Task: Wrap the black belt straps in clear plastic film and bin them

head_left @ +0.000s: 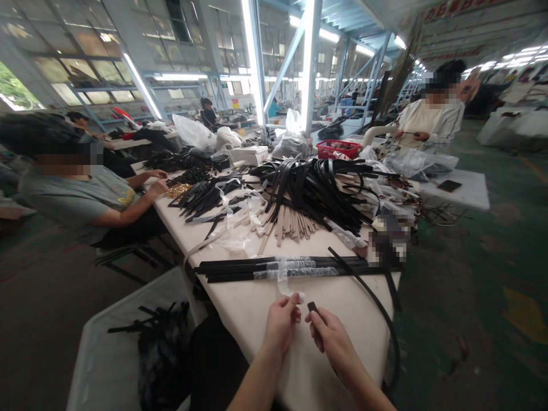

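My left hand (281,322) is closed, thumb and finger pinching the end of a thin whitish translucent strip (282,281). That strip runs away from me over a row of black straps (235,267), which lie side by side across the table, partly under clear wrapping. Close by on the right, my right hand (331,339) grips a black strap end (313,307) that pokes up past the thumb. The rest of that piece is hidden by the hand. A long black strap (377,297) curves over the table's right edge; whether it is the same piece, I cannot tell.
Behind lies a big heap of black straps (317,188) with pale undersides. A red basket (338,149) stands at the back. Left below, a white bin (98,337) holds black strips. One person (85,197) sits left; another (432,123) stands at the right.
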Tool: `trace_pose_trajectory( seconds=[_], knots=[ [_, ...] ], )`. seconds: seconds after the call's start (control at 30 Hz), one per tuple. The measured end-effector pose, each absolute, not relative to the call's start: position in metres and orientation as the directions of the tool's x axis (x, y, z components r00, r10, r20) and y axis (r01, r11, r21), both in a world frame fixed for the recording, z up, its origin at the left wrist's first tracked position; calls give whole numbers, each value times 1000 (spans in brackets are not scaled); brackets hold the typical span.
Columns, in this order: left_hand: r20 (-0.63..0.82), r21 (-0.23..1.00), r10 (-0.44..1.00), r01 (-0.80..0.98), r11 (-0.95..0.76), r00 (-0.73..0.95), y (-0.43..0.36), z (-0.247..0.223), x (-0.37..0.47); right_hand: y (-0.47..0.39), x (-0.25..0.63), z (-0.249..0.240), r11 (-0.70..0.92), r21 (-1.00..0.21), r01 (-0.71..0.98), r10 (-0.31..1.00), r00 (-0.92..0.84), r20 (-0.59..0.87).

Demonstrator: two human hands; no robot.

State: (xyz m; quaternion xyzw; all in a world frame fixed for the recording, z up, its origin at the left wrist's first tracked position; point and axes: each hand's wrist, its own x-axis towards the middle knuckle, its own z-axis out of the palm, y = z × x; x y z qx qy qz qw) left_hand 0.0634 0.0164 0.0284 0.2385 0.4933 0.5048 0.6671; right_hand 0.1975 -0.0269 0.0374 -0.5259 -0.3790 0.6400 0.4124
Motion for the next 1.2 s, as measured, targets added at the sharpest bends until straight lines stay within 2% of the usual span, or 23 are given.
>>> trace_pose_trajectory(
  seconds=[0.27,0.37,0.47,0.53,0.6,0.7,0.83,0.93,1.1,1.2],
  knots=[
    [-345,895,935,-270,354,84,10,27,64,-20,195,32,-306,-948,89,946,-85,-313],
    [-305,932,936,-148,332,178,4,29,58,-19,196,41,-342,-932,123,918,-168,-360],
    [-291,951,926,-37,308,241,-1,32,49,-21,198,49,-401,-912,85,864,-298,-407],
    [-287,955,941,-24,296,179,-2,34,41,-26,202,49,-442,-897,18,836,-355,-419],
    [-276,959,960,-54,277,39,-1,36,32,-34,207,43,-498,-866,-37,798,-410,-442],
    [-273,960,959,-79,267,-80,-1,39,22,-46,212,31,-535,-845,-8,749,-467,-470],
    [-320,947,946,4,321,45,-13,37,28,-45,208,33,-501,-860,99,766,-413,-493],
    [-320,947,938,32,318,132,-24,38,33,-40,207,48,-473,-875,101,784,-404,-471],
    [-272,962,960,-50,268,-72,-25,41,17,-46,224,57,-562,-820,113,659,-539,-525],
    [-312,950,950,-34,312,-4,-29,37,16,-45,223,54,-478,-853,208,721,-462,-517]
  ],
)
